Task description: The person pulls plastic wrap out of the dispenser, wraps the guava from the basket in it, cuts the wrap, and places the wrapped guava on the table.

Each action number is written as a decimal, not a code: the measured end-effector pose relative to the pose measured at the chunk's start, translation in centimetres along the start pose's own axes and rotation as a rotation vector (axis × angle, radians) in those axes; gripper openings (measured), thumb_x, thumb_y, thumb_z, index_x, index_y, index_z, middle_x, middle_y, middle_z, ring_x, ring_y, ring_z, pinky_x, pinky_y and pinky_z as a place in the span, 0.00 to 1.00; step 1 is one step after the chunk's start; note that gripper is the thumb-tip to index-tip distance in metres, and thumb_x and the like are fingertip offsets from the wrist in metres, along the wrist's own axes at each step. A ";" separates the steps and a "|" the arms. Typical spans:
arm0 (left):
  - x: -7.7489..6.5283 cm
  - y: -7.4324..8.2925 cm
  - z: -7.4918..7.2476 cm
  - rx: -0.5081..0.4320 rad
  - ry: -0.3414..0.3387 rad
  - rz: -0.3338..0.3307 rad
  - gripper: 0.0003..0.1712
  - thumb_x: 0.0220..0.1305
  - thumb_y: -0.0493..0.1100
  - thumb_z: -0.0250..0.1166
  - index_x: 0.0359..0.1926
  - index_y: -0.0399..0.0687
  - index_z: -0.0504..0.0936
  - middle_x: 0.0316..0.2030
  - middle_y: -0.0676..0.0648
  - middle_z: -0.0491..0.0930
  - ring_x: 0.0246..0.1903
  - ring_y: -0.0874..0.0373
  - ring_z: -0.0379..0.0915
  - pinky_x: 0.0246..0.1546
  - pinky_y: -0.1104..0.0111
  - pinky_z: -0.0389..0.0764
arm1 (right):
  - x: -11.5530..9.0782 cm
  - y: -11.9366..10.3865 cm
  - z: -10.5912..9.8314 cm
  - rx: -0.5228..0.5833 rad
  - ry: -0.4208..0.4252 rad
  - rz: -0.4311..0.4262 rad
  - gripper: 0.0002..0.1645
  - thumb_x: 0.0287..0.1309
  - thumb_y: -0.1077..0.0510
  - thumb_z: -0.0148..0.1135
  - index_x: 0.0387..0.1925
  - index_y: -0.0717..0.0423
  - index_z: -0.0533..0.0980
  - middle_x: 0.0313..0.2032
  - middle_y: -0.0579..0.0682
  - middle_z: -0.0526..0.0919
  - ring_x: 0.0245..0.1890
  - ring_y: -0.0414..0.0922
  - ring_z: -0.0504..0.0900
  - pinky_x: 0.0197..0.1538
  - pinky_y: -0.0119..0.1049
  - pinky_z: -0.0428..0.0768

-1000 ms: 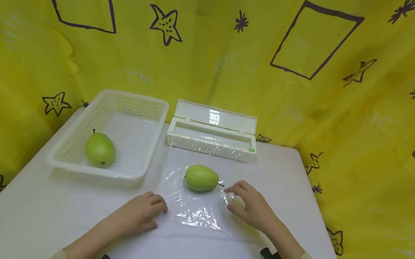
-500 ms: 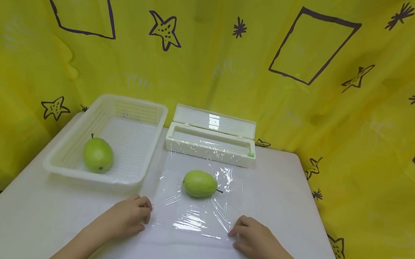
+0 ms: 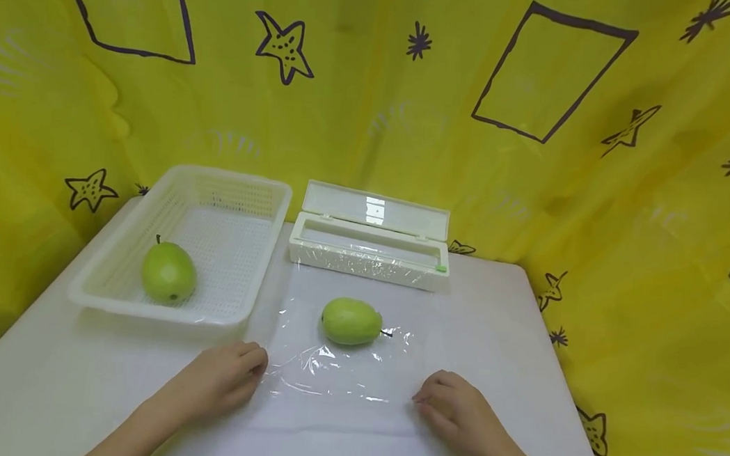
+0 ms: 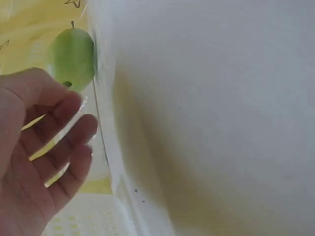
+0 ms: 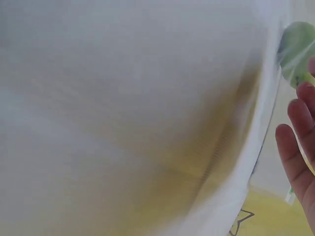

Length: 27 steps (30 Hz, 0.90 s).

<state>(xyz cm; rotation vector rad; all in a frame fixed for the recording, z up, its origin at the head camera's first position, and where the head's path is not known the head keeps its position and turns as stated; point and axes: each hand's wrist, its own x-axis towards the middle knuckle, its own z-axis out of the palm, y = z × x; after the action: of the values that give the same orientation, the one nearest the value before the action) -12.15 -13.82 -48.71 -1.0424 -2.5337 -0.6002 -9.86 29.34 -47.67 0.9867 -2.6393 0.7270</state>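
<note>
Fingers of the left hand (image 3: 227, 376) curled, thumb and index seemingly pinching the near left corner of the plastic film (image 3: 355, 381); fingers of the right hand (image 3: 460, 412) bent, tips and thumb drawn together at the near right corner, apparently pinching it too. The green fruit (image 3: 351, 321) rests on the film, beyond both sets of fingertips and between them, apart from each; its long axis runs crosswise, stem toward the right, and neither hand is clearly nearer. Farther out, the film reaches the front of a white box (image 3: 363, 264), lid raised; to the left stands a basket (image 3: 159, 311) holding a second green fruit (image 3: 169, 273), all on a table (image 3: 491, 319) before a yellow curtain (image 3: 374, 82). The left wrist view reveals the dark dimple on the fruit's stemless end and gaps between the lower fingers; the right wrist view, which crops its hand, shows the fruit through streaked film
</note>
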 end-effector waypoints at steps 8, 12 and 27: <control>1.5 0.7 0.8 0.007 -0.269 -0.050 0.22 0.46 0.55 0.77 0.40 0.58 0.78 0.34 0.62 0.70 0.32 0.64 0.67 0.30 0.70 0.74 | 1.7 0.5 -1.0 0.125 0.117 0.005 0.13 0.50 0.67 0.73 0.34 0.47 0.83 0.42 0.45 0.84 0.46 0.41 0.79 0.53 0.22 0.73; 1.9 1.0 1.0 0.034 -0.239 -0.013 0.15 0.50 0.45 0.76 0.36 0.57 0.79 0.30 0.60 0.71 0.29 0.61 0.67 0.27 0.70 0.72 | 2.4 0.6 -1.3 0.194 0.116 0.033 0.13 0.53 0.68 0.71 0.36 0.48 0.83 0.42 0.47 0.85 0.46 0.42 0.82 0.54 0.22 0.74; 4.1 0.3 -1.7 0.008 0.059 0.017 0.11 0.54 0.32 0.69 0.35 0.52 0.81 0.33 0.58 0.78 0.31 0.64 0.76 0.31 0.70 0.80 | 3.5 1.5 -1.7 0.312 0.231 0.117 0.15 0.56 0.73 0.66 0.38 0.49 0.82 0.35 0.48 0.86 0.37 0.37 0.82 0.43 0.24 0.79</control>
<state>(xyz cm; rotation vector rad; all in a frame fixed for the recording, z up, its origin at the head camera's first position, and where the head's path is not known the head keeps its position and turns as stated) -14.43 -12.07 -45.28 -1.0267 -2.4719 -0.6067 -13.36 29.29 -45.51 0.7664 -2.4427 1.2300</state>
